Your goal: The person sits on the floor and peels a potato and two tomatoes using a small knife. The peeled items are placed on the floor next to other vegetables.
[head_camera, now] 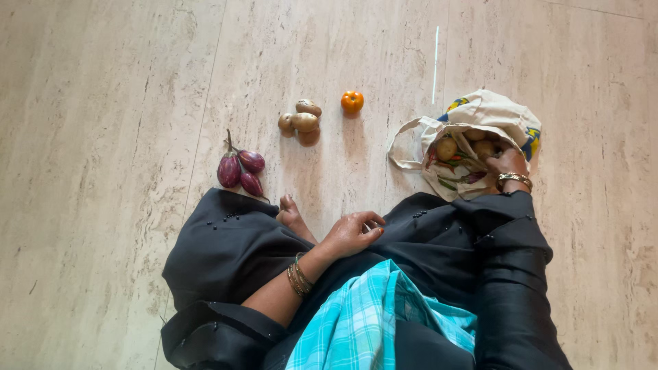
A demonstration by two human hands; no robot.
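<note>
I sit on the floor in black clothes. My right hand (505,163) reaches into an open cream cloth bag (493,113) holding potatoes, green vegetables and red bits; its fingers are hidden among them. My left hand (352,231) rests on my lap with fingers loosely curled, holding nothing. On the floor ahead lie three purple eggplants (240,170), several potatoes (301,122) in a small pile, and one orange tomato (352,101).
The floor is pale marble-like tile (103,137). A thin white stick (435,65) lies beyond the bag. A bare foot (293,216) pokes from under the black cloth. A turquoise checked cloth (370,322) covers my lap.
</note>
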